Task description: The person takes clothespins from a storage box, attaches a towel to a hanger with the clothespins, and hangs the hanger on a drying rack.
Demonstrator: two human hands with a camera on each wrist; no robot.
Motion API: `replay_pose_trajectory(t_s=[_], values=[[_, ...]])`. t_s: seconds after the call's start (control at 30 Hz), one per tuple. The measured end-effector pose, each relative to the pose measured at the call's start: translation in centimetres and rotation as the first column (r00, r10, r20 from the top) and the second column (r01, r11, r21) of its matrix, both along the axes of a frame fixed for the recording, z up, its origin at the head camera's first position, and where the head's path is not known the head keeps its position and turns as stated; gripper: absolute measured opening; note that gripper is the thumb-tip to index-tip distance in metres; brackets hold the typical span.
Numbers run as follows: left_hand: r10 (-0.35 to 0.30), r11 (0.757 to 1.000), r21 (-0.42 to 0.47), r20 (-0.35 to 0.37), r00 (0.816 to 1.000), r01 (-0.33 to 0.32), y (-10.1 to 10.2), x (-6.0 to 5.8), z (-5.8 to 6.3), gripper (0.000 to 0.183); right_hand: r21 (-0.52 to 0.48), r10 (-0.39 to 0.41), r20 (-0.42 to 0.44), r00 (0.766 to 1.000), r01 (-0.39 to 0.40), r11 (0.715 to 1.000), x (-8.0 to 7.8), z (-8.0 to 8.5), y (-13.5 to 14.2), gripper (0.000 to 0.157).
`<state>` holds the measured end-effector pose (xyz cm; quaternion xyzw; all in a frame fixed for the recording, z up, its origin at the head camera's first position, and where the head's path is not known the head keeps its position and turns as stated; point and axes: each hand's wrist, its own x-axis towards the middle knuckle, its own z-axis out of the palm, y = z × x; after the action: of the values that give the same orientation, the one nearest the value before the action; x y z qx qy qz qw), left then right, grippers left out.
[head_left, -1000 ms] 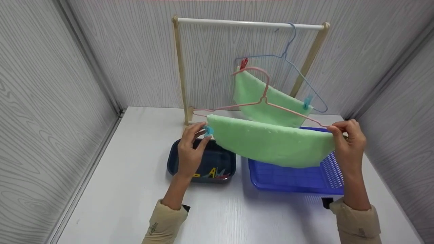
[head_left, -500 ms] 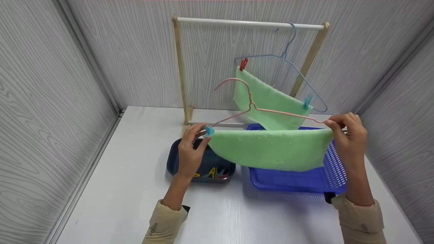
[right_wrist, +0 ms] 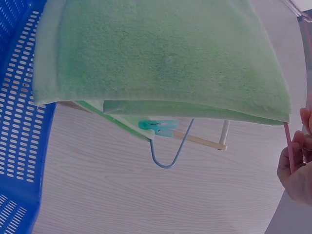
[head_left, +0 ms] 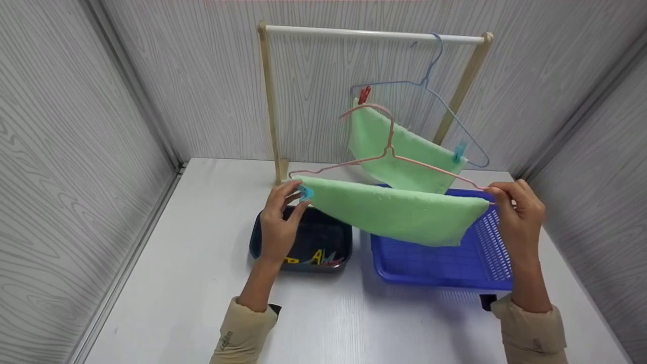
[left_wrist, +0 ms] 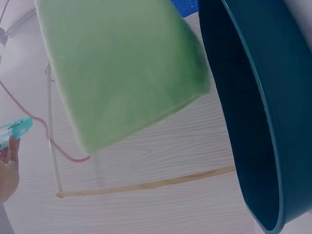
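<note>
Two towels, two hangers. Towel in hand: pale green plush terry towel, folded double over the lower bar of a pink wire hanger; top fold slopes down to the right, underside bows, surface slightly fuzzy. It's in the air over the middle of the white table, spanning tray and basket. Left hand pinches one turquoise plastic clothespin at the towel's left end; can't tell if it bites cloth. Right hand grips the hanger's right end, just beyond the towel.

Below: one dark teal plastic tray with loose clips, two yellow visible, total unclear; one blue perforated basket toward the table's right edge. Near the far edge: one wood-and-white-bar rack with blue wire hanger, second green towel, one red clip, one turquoise clip.
</note>
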<state>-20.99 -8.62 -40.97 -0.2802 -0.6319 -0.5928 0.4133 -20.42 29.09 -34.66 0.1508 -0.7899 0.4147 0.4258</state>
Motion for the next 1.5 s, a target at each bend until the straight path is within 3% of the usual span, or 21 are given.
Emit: replay_pose_trajectory(t_s=[0.17,0.4,0.93,1.23,1.5], values=[[0.022,1.0,0.006,0.001,1.0,-0.022,-0.5,-0.1,0.4,0.043,-0.109,0.065,-0.042,0.997,-0.069,0.992,0.7,0.6,-0.6,0.018],[0.067,0.998,0.012,0.022,0.997,-0.068,-1.2,-0.1,1.1,0.041,-0.178,0.066,-0.013,0.998,-0.068,0.982,1.3,1.0,-1.0,0.014],[0.108,0.994,-0.015,0.008,0.994,-0.107,-1.9,0.2,1.7,0.042,-0.255,0.061,0.027,0.998,-0.052,0.966,1.3,0.4,-0.9,0.015],[0.136,0.99,-0.034,0.017,0.991,-0.135,-1.9,0.5,1.8,0.042,-0.296,0.115,0.032,0.993,-0.101,0.95,0.6,-0.4,-0.6,0.014],[0.129,0.991,-0.031,0.019,0.992,-0.128,-1.8,0.7,1.9,0.042,-0.278,0.108,0.053,0.993,-0.089,0.956,0.2,-1.1,-0.4,0.015]])
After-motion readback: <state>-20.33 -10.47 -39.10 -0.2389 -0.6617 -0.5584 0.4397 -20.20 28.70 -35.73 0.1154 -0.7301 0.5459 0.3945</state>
